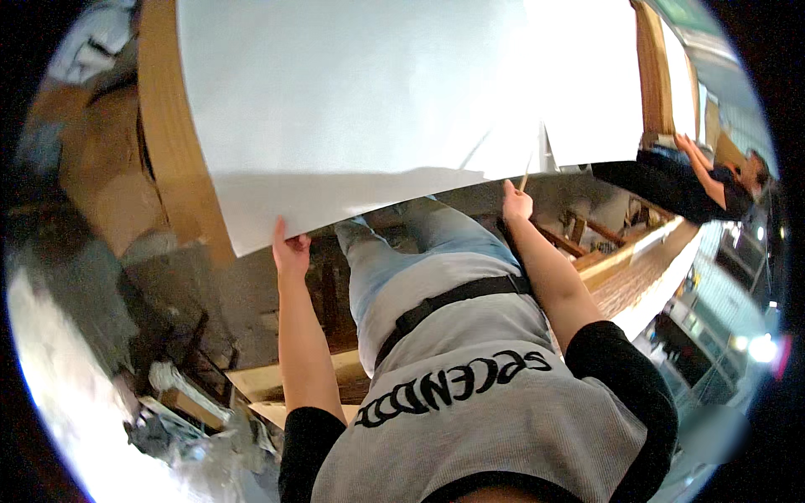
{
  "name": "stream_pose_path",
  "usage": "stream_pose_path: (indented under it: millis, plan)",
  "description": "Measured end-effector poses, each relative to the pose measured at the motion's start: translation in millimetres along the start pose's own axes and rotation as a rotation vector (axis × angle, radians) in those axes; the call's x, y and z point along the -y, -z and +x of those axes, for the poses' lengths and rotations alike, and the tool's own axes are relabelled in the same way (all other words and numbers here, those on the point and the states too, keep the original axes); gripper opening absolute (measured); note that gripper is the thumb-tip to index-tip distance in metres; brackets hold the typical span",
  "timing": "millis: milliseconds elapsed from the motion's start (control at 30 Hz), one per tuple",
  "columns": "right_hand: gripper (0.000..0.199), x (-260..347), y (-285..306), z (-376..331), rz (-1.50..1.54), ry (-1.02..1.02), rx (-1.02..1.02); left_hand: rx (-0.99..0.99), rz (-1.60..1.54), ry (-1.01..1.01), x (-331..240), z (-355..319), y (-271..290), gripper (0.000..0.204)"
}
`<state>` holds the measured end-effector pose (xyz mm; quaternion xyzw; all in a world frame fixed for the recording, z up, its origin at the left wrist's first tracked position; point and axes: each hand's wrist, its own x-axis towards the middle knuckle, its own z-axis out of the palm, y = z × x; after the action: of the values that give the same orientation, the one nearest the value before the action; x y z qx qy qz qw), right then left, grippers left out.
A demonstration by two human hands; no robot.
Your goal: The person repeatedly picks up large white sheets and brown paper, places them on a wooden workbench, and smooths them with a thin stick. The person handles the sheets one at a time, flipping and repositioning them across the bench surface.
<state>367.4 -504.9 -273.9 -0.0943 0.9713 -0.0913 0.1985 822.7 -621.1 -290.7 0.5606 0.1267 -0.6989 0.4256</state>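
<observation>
- White sheet (360,101) is lying over a wood-toned panel (159,109), near edge facing the wearer.
- Left hand (292,247) is pinching that edge near its corner, probably keeping it controlled.
- Right hand (517,203) is apparently gripping farther along, presumably sharing support; thin stick (526,178) is showing alongside, hold unclear.

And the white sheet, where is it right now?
In the head view, the white sheet fills the upper middle, with a brown surface showing along its left side and the left hand and right hand at its lower edge.
</observation>
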Motion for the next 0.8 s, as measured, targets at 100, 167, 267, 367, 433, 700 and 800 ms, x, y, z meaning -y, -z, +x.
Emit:
stream_pose_path:
  millis: [100, 167, 267, 367, 433, 700, 800]
  plan:
    - [0.035, 18.2, 7.2, -26.0, 0.11, 0.018, 0.249, -0.003, 0.083, -0.001, -3.9, 7.2, 6.4, 0.021]
    - [0.036, 33.0, 6.4, -35.7, 0.151, -0.069, 0.337, -0.094, 0.17, -0.043, -4.1, 4.0, -0.9, 0.022]
    - [0.032, 25.4, -14.0, -26.4, 0.38, -0.283, 0.484, -0.048, 0.218, -0.028, -6.4, 4.7, 8.3, 0.027]
    - [0.028, 31.1, -22.8, -24.0, 0.619, -0.425, 0.53, -0.092, 0.285, -0.039, -9.7, -0.8, 1.1, 0.028]
    - [0.026, 34.4, -25.1, -24.3, 0.706, -0.462, 0.522, -0.134, 0.312, -0.047, -12.4, -6.4, -2.5, 0.029]
    - [0.025, 24.9, -24.8, -20.0, 0.851, -0.446, 0.568, -0.191, 0.407, -0.007, -23.4, -15.8, -3.4, 0.03]
    - [0.025, 21.8, -22.6, -15.8, 0.862, -0.441, 0.584, -0.243, 0.411, -0.006, -29.0, -20.2, 1.8, 0.03]
